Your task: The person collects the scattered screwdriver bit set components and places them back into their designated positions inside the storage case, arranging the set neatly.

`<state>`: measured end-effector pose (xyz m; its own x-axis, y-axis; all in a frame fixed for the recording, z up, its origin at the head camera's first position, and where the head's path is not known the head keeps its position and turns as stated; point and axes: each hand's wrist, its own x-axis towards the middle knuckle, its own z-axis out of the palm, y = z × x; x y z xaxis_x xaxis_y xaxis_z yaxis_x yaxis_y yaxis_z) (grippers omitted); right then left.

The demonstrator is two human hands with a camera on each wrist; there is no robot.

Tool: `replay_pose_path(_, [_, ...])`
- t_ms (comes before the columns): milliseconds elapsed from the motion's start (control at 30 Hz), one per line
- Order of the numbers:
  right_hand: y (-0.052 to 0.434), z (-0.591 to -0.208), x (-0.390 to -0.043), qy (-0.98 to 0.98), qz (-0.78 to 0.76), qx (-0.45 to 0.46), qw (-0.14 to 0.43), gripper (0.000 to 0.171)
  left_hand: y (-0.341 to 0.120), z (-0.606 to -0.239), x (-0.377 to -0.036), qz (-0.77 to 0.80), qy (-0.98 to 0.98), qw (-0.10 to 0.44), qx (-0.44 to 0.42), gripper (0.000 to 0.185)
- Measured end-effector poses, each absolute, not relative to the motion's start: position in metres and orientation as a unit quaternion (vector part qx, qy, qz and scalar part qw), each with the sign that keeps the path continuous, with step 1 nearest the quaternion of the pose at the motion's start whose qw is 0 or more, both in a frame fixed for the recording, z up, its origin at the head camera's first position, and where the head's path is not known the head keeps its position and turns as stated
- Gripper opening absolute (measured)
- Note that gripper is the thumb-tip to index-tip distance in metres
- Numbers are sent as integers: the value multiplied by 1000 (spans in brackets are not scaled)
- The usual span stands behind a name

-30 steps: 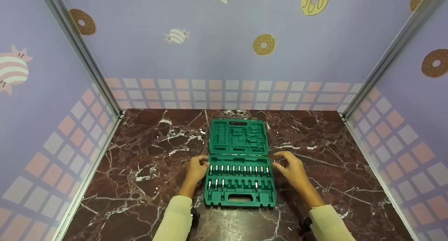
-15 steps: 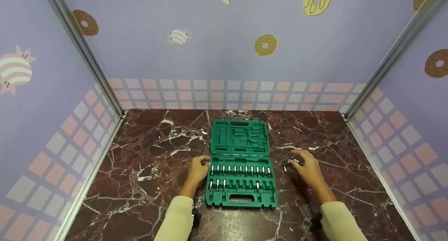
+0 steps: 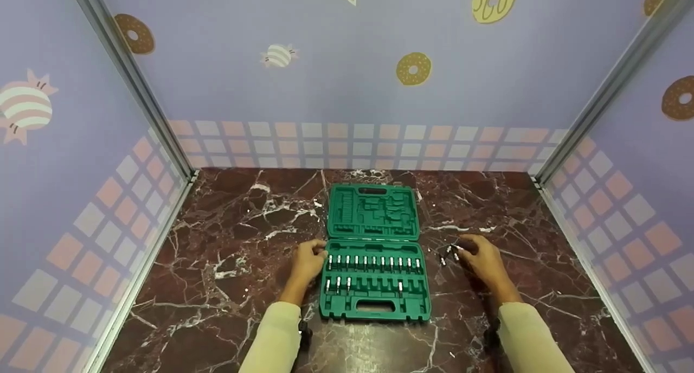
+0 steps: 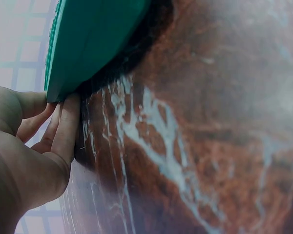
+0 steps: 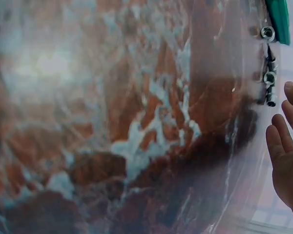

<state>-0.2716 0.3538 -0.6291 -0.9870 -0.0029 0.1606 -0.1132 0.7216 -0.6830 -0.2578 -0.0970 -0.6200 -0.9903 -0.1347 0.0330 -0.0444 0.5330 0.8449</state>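
Observation:
An open green socket case lies on the table, its lid folded back away from me. Metal sockets fill the upper row of its tray; the lower row holds several more, with bare slots between them. My left hand is at the tray's left edge, and in the left wrist view the thumb and fingers pinch the case's rim. To the right of the case, several loose sockets lie in a small group. My right hand is beside them, fingers spread and apart from the sockets in the right wrist view.
The tabletop is dark red marble with white veins. Purple panels with printed sweets enclose it at the back and both sides, with metal posts at the rear corners.
My right hand has moved away to the right from the case's right edge, over to the loose sockets, which now show more fully. The left hand stays at the case.

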Motion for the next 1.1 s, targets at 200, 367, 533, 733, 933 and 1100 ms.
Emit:
replay_pose_path(200, [357, -635, -274, -927, 368, 30, 61, 36, -97, -618, -257, -486, -872, 40, 51, 19])
replay_pose_path(367, [354, -637, -277, -934, 349, 38, 70, 28, -96, -618, -257, -485, -872, 44, 51, 19])
replay_pose_path(533, [351, -638, -279, -942, 322, 45, 83, 16, -96, -619, -257, -477, -876, 56, 46, 18])
replay_pose_path(733, [349, -640, -280, -945, 312, 44, 91, 12, -96, -619, -257, -488, -870, 59, 47, 18])
replay_pose_path(933, [350, -642, -279, -943, 314, 47, 98, 9, -96, -621, -258, -483, -872, 61, 46, 18])
replay_pose_path(1100, [352, -642, -279, -939, 323, 42, 112, 7, -96, -620, -258, -482, -873, 60, 49, 18])
